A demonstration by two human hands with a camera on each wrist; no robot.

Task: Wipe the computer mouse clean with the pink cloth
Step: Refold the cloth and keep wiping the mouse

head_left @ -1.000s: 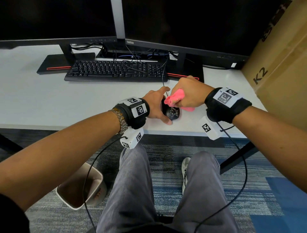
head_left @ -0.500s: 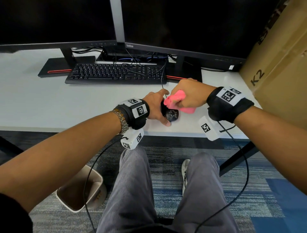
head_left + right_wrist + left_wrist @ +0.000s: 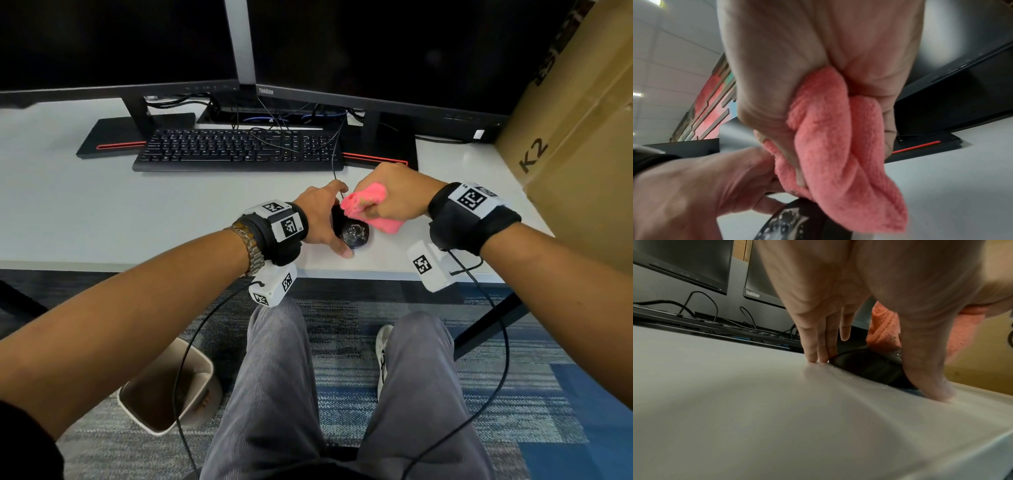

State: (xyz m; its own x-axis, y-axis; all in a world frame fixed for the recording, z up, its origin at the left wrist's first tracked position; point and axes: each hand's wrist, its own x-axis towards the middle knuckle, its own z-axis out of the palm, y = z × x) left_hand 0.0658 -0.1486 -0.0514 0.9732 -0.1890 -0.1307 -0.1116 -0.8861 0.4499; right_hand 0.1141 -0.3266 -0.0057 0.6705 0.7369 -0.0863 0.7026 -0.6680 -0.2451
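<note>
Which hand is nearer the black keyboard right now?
Left, narrowly. The left hand holds the black computer mouse just below the black keyboard's right end; the right hand, gripping the pink cloth, sits farther right, past that end.

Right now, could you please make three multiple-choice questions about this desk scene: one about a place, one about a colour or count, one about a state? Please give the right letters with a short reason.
1. Where is the mouse?
A. on the keyboard
B. near the front edge of the desk
C. on the floor

2. How many monitors stand behind the keyboard?
A. one
B. two
C. four

3. What is the right hand doing?
A. resting flat and empty
B. typing
C. gripping the bunched pink cloth

Answers: 1 B, the head view shows it by the front edge, held by the left hand. 2 B, two dark screens sit side by side. 3 C, the right wrist view shows fingers curled round the cloth.
</note>
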